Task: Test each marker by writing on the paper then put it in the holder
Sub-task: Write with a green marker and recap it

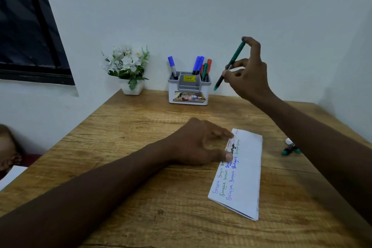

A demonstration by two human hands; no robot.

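In the head view, a grey and white holder (189,88) is seen standing on a wooden table (141,127), close against the wall. A green marker (230,65) is held in the air just to the right of the holder, about level with its top, and is tilted so that its lower end points down toward the holder. It is pinched low on the barrel between the thumb and curled fingers of the right hand (247,74), while the tip of the index finger is set on its upper end. Whether the marker is capped cannot be told.

A single blue marker (172,66) is stood in the holder's left compartment. Two blue markers (198,64), a red marker (209,64) and another green one (205,70) are stood in its right compartment.

The folded paper (241,173) is laid on the table well in front of the holder and a little to its right, with coloured handwriting down its left side. Its left edge is pressed by the thumb and loosely bent fingertips of the left hand (197,143); nothing is gripped.

Further markers (290,148) lie on the table far to the right of the holder, partly hidden by the right forearm. A white flower pot (130,70) is placed to the holder's left.
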